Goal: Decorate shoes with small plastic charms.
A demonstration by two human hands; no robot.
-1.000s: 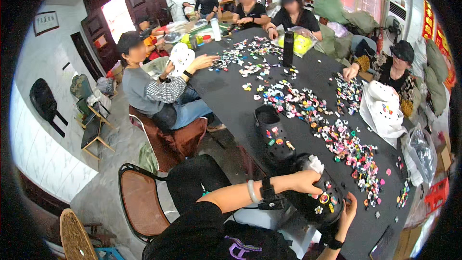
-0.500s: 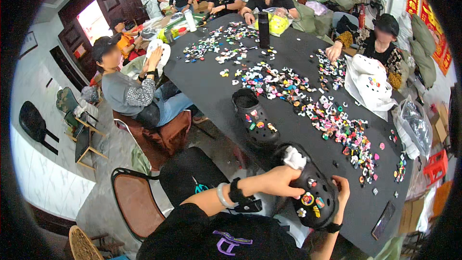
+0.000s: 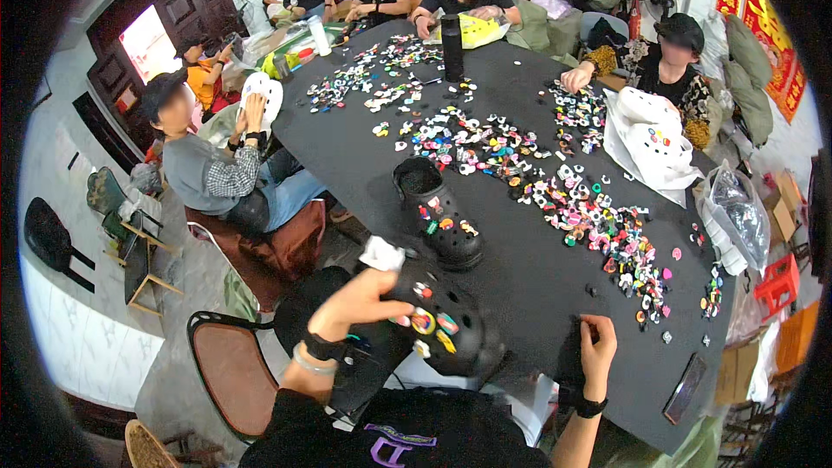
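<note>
Head view: left hand [image 3: 360, 302] grips black clog [image 3: 468, 327] at near edge of table [image 3: 364, 165], thumb pressed beside fitted charms [image 3: 423, 321]; some holes bare; second clog [image 3: 440, 215] beyond, also decorated; right hand [image 3: 597, 345] curled, cannot tell if pinching; loose charms [image 3: 598, 224] remain.

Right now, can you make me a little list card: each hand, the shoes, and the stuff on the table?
Left hand: holding a black shoe dotted with colourful charms
Right hand: apart from that shoe, fingers curled; can't tell if it holds something tiny
Other black shoe: on the table, charms on it too
Loose charms: many colours, spread in heaps
Bottle: tall, black, upright
Phone: lying flat, right of the right hand
White shoes: on white wrapping, at the table's right side
</note>
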